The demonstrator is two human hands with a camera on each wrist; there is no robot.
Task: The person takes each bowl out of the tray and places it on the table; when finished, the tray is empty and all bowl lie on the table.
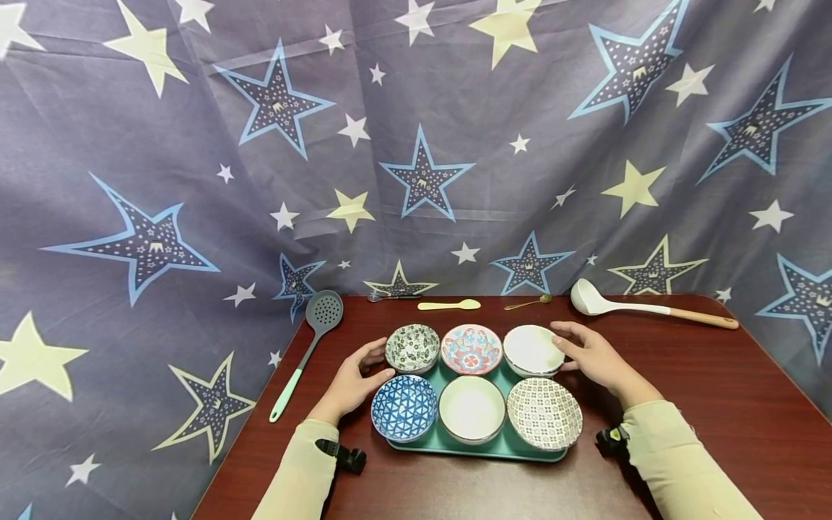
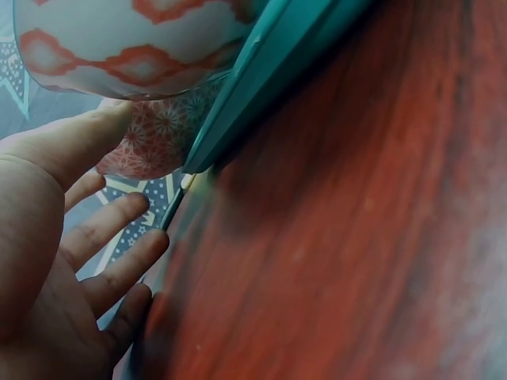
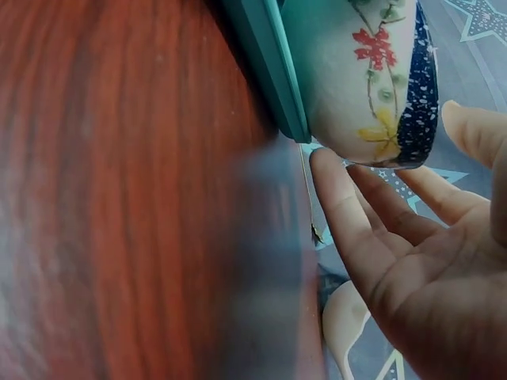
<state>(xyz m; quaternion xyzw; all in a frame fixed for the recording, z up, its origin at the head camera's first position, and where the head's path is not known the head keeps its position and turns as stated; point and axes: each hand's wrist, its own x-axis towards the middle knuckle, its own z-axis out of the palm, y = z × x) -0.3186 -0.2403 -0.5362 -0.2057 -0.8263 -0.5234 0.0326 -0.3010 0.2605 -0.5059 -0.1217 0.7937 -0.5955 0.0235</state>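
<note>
Bowls: While the left hand and right hand flank the green tray, all six bowls stand on it between them, so the setting-out looks complete.
Far row: floral bowl beside the left fingers, pink bowl midway, white bowl at the right fingers.
Near row: blue bowl by the left thumb, cream bowl between the wrists, checked bowl just inside the right wrist.
Left grip: none; the fingers are spread and loose, and whether the thumb touches a bowl is unclear.
Right grip: none firm; the hand is spread around the white bowl's outer side, thumb clear of it in the wrist view; fingertip contact cannot be told.
Left undone: no bowl appears lifted, and a secure hold seems yet to be made.
Tray edges: bowls crowd the rim beside both hands, leaving little finger room between neighbours.
Utensils: skimmer left of the left hand; pale spoon and gold spoon beyond the bowls; ladle past the right fingers.
Open room: bare table outside the right forearm and between both forearms; tighter beyond the fingertips.
</note>
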